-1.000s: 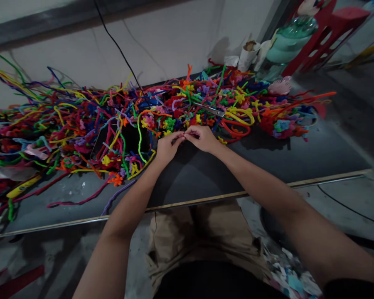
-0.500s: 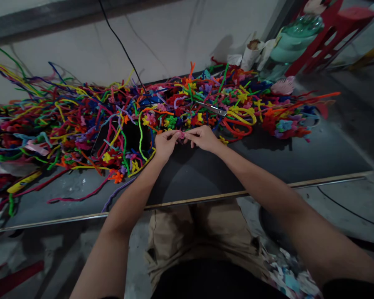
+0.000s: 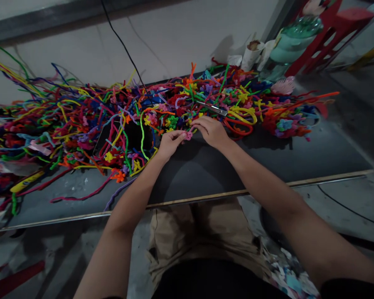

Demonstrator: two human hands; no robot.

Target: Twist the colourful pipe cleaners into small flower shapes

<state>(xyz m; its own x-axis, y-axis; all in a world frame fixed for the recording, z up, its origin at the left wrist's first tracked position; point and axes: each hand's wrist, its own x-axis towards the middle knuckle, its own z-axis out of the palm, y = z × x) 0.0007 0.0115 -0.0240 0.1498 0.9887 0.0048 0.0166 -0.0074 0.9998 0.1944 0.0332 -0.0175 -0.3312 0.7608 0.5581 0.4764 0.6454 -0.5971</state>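
A small pink pipe cleaner (image 3: 189, 136), bent into loops, is pinched between the thumb and fingers of my left hand (image 3: 171, 144). Its free end runs up to the right, where the fingertips of my right hand (image 3: 211, 132) close on it. Both hands are just above the dark table (image 3: 193, 174), at the near side of a heap of colourful pipe cleaners (image 3: 90, 104). Just beyond my right hand lie scissors (image 3: 216, 109) with yellow and orange handles. Several finished-looking flower shapes, such as a green one (image 3: 172, 121), sit behind my fingers.
Left of my hands, a dark phone-like slab (image 3: 134, 137) is partly covered by strands. A green bottle (image 3: 286, 50) and a paper cup (image 3: 252, 54) stand at the back right. Pipe-cleaner flowers fill a container (image 3: 311, 116) on the right. A yellow-handled tool (image 3: 26, 182) lies at far left.
My right hand has moved up and right, away from my left fingertips, drawing out the pink end. My left hand has shifted slightly right, and the loops show more plainly.
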